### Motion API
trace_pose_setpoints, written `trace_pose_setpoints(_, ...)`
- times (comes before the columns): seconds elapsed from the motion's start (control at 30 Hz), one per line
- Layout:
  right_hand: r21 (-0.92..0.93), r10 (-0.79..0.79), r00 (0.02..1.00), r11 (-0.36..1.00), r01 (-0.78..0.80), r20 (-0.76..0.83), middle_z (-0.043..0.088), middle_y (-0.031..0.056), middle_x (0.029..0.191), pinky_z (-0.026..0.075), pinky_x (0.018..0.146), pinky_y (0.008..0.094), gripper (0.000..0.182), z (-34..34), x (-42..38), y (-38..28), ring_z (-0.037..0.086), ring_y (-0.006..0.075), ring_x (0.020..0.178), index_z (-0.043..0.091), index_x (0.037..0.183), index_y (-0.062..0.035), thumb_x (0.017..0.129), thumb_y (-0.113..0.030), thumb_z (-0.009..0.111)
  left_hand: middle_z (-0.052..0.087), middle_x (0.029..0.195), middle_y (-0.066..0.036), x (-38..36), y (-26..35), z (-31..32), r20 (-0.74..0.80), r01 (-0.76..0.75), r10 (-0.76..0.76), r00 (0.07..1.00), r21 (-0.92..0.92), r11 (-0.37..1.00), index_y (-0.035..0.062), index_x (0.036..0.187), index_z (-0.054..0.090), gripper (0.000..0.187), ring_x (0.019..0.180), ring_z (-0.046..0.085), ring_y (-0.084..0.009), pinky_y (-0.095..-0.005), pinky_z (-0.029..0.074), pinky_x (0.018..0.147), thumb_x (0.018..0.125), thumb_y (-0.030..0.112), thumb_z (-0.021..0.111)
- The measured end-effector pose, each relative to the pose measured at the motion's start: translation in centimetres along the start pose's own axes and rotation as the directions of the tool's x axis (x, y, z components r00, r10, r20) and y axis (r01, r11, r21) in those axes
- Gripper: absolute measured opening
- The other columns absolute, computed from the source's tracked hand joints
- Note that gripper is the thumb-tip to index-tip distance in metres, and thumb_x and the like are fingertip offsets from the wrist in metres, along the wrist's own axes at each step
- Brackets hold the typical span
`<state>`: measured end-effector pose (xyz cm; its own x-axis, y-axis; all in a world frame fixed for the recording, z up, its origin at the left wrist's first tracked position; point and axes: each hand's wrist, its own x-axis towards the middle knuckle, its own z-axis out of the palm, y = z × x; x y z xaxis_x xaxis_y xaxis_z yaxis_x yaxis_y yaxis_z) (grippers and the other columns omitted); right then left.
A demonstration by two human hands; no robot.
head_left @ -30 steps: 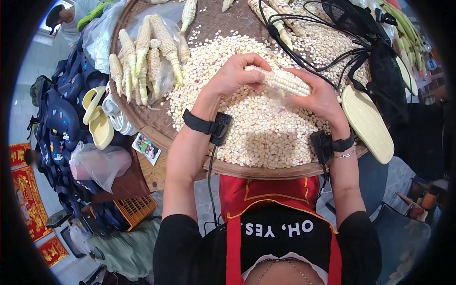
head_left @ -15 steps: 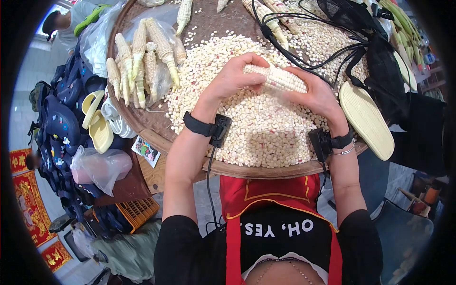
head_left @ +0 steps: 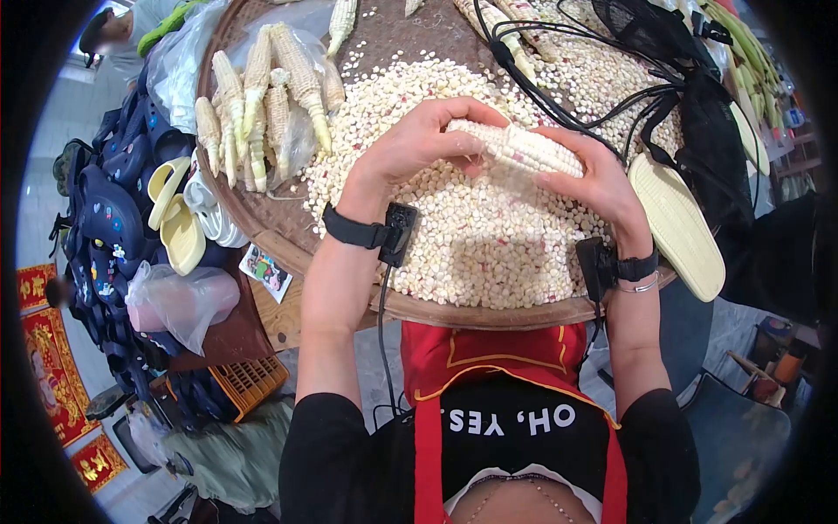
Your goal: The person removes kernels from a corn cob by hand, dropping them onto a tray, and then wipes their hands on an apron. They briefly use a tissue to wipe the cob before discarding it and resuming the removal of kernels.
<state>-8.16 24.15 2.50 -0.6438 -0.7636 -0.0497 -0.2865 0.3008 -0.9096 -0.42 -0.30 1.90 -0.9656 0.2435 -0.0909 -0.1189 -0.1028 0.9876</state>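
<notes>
A pale corn cob (head_left: 524, 150) with a few reddish kernels lies across both hands, above a wide pile of loose kernels (head_left: 489, 253) on a round brown tray (head_left: 419, 313). My left hand (head_left: 423, 140) is closed on the cob's left end, its fingers curled over the top. On the right end, my right hand (head_left: 594, 175) grips the cob between thumb and fingers. Several stripped cobs (head_left: 257, 96) lie on clear plastic at the tray's left side.
Black cables (head_left: 541, 96) and a black mesh bag (head_left: 711, 131) cross the tray's upper right. A yellow sandal (head_left: 676, 223) overlaps the right rim. Dark blue clogs (head_left: 109, 218) and a pink item in plastic (head_left: 188, 301) are at the left. A person (head_left: 118, 39) is at the upper left.
Both hands have spread slightly apart, my right hand moving a little to the right. The cob has shifted slightly right, and more of its surface shows between the hands.
</notes>
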Motion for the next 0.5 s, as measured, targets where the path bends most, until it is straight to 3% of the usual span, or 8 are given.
trace_pose_setpoints(0.17, 0.194, 0.148, 0.988, 0.969, -0.155, 0.047, 0.064, 0.0096, 0.109, 0.045, 0.087, 0.0277, 0.055, 0.4, -0.2, -0.9, 0.058, 0.0146, 0.098, 0.058, 0.118, 0.0024, 0.073, -0.023, 0.076, 0.062, 0.101, -0.007, -0.5, 1.0, 0.5, 0.028, -0.066, 0.063, 0.998, 0.116, 0.991, 0.0003, 0.108, 0.060, 0.028, 0.079, 0.064, -0.0135, -0.0264, 0.054, 0.069, 0.082, 0.008, 0.065)
trace_pose_setpoints(0.23, 0.075, 0.026, 0.999, 0.997, -0.029, 0.037, 0.064, 0.0088, 0.104, 0.046, 0.084, 0.0273, 0.057, 0.7, -0.1, -1.0, 0.059, 0.0137, 0.095, 0.058, 0.116, 0.0021, 0.069, -0.022, 0.080, 0.061, 0.103, -0.007, -0.5, 0.9, 0.6, -0.003, -0.066, 0.068, 0.998, 0.140, 0.988, 0.0005, 0.107, 0.061, 0.027, 0.080, 0.063, -0.0131, -0.0264, 0.054, 0.070, 0.081, 0.008, 0.066)
trace_pose_setpoints(0.43, -0.012, 0.017, 1.000, 1.000, -0.017, -0.015, 0.066, 0.0102, 0.098, 0.048, 0.080, 0.0282, 0.059, 0.9, 0.0, -1.6, 0.062, 0.0148, 0.089, 0.060, 0.114, 0.0015, 0.065, -0.023, 0.082, 0.060, 0.100, -0.006, -0.4, 0.9, 0.7, -0.012, -0.080, 0.083, 0.997, 0.131, 0.988, 0.0002, 0.103, 0.061, 0.024, 0.081, 0.062, -0.0122, -0.0261, 0.054, 0.071, 0.081, 0.007, 0.068)
trace_pose_setpoints(0.5, -0.035, 0.026, 0.999, 0.999, -0.027, -0.026, 0.067, 0.0106, 0.098, 0.048, 0.080, 0.0283, 0.060, 0.8, 0.0, -1.3, 0.062, 0.0153, 0.088, 0.060, 0.114, 0.0015, 0.065, -0.024, 0.082, 0.060, 0.099, -0.006, -0.2, 0.5, 0.8, -0.036, -0.153, 0.168, 0.985, 0.260, 0.953, 0.0002, 0.101, 0.062, 0.023, 0.081, 0.062, -0.0121, -0.0260, 0.054, 0.071, 0.080, 0.006, 0.068)
